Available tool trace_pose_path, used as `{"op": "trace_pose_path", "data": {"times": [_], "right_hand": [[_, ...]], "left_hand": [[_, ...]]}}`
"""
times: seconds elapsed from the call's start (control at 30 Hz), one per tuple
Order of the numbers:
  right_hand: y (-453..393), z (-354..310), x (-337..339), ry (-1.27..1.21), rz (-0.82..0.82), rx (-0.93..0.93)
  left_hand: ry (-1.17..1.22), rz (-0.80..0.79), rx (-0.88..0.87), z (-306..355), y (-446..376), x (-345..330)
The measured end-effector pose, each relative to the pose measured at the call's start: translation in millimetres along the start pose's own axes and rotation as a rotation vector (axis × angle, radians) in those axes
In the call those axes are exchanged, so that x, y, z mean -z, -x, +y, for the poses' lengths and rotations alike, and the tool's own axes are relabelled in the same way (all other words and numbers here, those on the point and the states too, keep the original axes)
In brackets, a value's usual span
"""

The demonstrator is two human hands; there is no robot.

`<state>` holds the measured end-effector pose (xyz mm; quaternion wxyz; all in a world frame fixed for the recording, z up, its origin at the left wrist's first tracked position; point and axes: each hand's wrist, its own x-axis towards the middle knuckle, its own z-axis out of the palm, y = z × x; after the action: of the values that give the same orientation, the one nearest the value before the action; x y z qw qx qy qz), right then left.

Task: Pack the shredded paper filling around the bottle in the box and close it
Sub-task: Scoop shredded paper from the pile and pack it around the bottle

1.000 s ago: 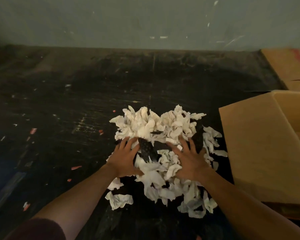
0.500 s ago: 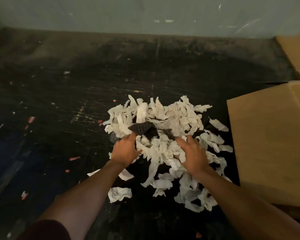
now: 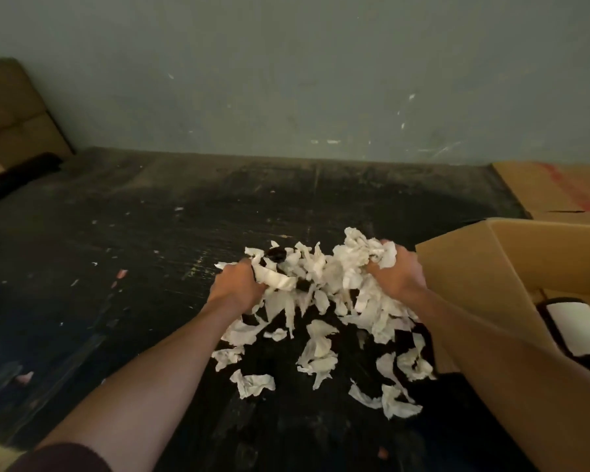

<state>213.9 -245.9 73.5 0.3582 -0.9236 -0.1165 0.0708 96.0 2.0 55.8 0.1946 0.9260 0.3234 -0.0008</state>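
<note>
A bunch of paper (image 3: 321,277) is being held between both grips, left (image 3: 234,286) and right (image 3: 397,275), fingers curled into it. The box (image 3: 491,277), bottle (image 3: 574,330) inside, is lying just right; the bunch is best carried low, squeezed inward, as scraps are dropping.

Left hand (image 3: 234,288) clenched, right hand (image 3: 397,275) clenched

Wall: a dull grey-green wall (image 3: 321,69), scuffed and flecked with pale marks.
Table: a black, scratched table (image 3: 133,250) dotted with small pale and pink scraps.
Left corner: a brown cushioned seat (image 3: 12,114) against the wall.
Right edge: a flat cardboard sheet (image 3: 559,189) streaked red.
Light: dim.
</note>
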Motion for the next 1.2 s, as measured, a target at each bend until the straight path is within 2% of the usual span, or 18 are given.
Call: {"op": "trace_pose_path", "data": {"times": [0.3, 0.6, 0.73, 0.87, 1.07, 1.2], "right_hand": [[67, -37, 102, -0.069, 0.193, 0.093], [87, 8, 185, -0.095, 0.317, 0.013], [82, 46, 228, -0.113, 0.359, -0.067], [68, 93, 273, -0.078, 0.374, -0.072], [41, 166, 339, -0.068, 0.329, -0.093], [24, 218, 358, -0.026, 0.252, -0.115]], "left_hand": [[0.088, 0.199, -0.045, 33, 79, 72], [0.136, 0.231, -0.156, 111, 122, 79], [0.158, 0.221, -0.225, 166, 127, 71], [0.166, 0.229, -0.286, 238, 127, 55], [0.182, 0.182, -0.382, 366, 130, 7], [0.162, 0.098, -0.423, 438, 134, -45]]}}
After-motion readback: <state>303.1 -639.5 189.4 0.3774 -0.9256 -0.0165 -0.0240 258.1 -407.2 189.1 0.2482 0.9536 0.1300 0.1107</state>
